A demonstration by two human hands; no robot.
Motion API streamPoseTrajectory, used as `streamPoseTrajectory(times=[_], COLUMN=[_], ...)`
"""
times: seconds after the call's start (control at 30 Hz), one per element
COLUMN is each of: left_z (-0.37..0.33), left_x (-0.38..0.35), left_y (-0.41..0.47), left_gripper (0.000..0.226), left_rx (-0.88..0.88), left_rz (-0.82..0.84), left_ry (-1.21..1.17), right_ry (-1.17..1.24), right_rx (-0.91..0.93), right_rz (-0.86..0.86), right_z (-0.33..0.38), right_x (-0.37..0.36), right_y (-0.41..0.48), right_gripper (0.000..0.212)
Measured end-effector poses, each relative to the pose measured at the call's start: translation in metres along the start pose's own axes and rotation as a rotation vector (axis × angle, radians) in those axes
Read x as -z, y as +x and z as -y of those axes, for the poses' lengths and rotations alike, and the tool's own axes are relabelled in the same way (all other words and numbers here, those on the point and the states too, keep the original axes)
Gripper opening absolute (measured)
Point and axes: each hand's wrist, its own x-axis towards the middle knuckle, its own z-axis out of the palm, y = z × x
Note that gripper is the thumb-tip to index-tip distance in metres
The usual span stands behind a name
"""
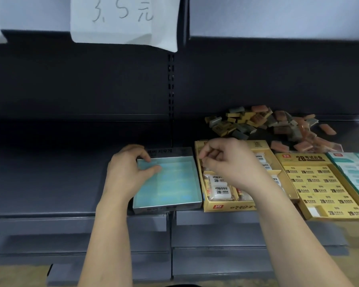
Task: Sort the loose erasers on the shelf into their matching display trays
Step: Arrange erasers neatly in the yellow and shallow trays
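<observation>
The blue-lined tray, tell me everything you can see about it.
The blue-lined tray is a shallow rectangular box with silvery-grey outer walls bearing dark print and a pale turquoise inside holding nothing. It sits flat at the front of the dark shelf, right side beside the yellow tray. The left hand grips its far left corner.

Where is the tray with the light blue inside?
In the head view, the blue tray sits at the front edge of the shelf, just left of the yellow tray of wrapped erasers; the left hand grips its far left corner.
</observation>
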Motion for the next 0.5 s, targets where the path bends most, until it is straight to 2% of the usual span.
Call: streamPoseTrajectory(times=[0.27,0.5], left_z=[-0.013,-0.052], left_x=[0.002,-0.007], left_y=[0.000,0.009], left_gripper=[0.022,0.008], left_rx=[0.032,-0.101], left_rz=[0.068,-0.115], left_ry=[0.031,0.113], right_ry=[-0.023,-0.094], right_rx=[0.004,-0.017], right_rz=[-0.018,-0.045], right_z=[-0.008,-0.040], right_x=[0.013,0.051], right_y=[0.003,0.012], right_gripper=[0.018,0.016])
